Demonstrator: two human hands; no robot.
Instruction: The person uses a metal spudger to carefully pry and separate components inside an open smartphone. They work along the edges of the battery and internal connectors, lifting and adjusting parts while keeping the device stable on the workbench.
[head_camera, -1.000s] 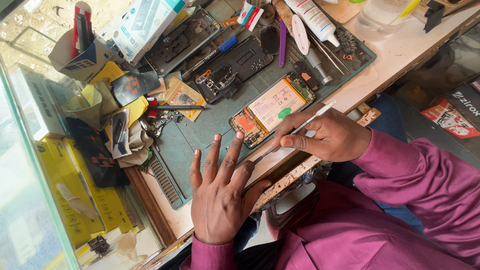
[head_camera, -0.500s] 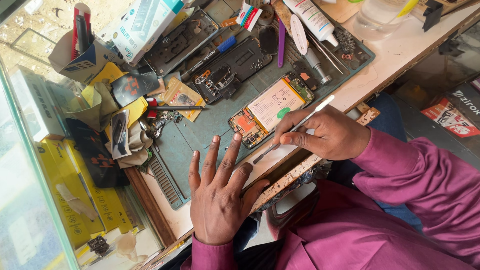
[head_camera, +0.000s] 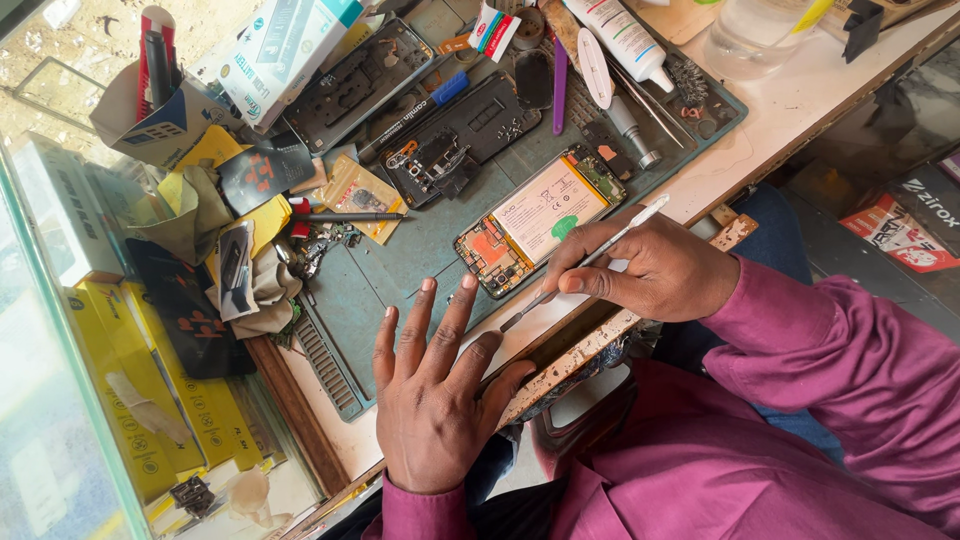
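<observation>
The mat (head_camera: 420, 250) looked matt, rubbery green. At twelve o'clock from it, a glossy plastic tube (head_camera: 622, 38). The table (head_camera: 800, 100) edge was chipped, rough wood. The tool (head_camera: 585, 262) was slim bright metal. Sleeves (head_camera: 800, 400) were smooth cloth.

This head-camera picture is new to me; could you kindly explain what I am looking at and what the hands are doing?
The single picture comes from a camera worn on a person's head, looking down at a cluttered repair bench. There is no machine: two bare hands in magenta sleeves do the work. The left hand lies flat with fingers spread on the edge of the blue-green work mat. The right hand holds a thin metal prying tool like a pen, its tip resting near the bench edge. Just above lies an opened phone, battery and circuit board exposed. Around it lie phone parts, a screwdriver, tweezers, a white tube and small boxes.
</observation>
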